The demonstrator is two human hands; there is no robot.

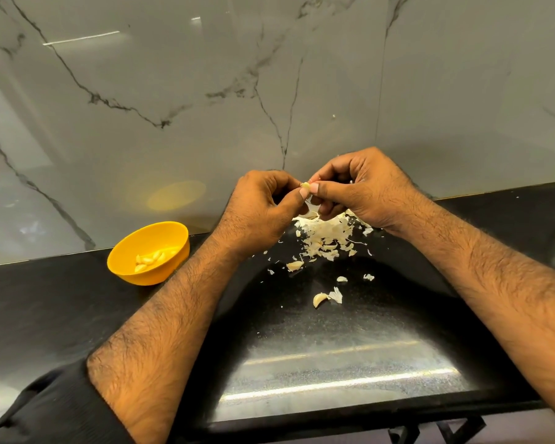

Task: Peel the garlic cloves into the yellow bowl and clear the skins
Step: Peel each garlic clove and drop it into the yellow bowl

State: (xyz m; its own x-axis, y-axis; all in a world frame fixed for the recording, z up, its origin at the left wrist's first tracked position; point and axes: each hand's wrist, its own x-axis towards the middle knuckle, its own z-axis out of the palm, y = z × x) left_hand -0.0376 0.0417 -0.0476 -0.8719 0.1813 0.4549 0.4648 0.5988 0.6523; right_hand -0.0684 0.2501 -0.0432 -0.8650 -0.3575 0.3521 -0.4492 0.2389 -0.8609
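1. Garlic clove (305,185) held up above the counter, pinched btwn both hands at thumb tips, partly hidden by fingers.
2. Left hand (263,206): fingers curled, thumb pressing clove from left. Right hand (356,190): fingers curled, thumb + forefinger pinching clove from right; strip of skin hangs just below.
3. Skins pile (326,233) directly under the hands on black counter (61,315), near the wall; loose flakes scattered toward the viewer.
4. Unpeeled cloves apart from pile: one at (294,265), one at (320,299) w/ a skin scrap touching it.
5. Yellow bowl (148,274) left of left forearm, close to back edge of counter, peeled cloves (149,259) inside.
6. Marble wall (173,91) behind. Open counter room left of bowl and btwn forearms toward front edge; glare patch there.
7. Dark sleeve (45,411) pushed up on left arm.
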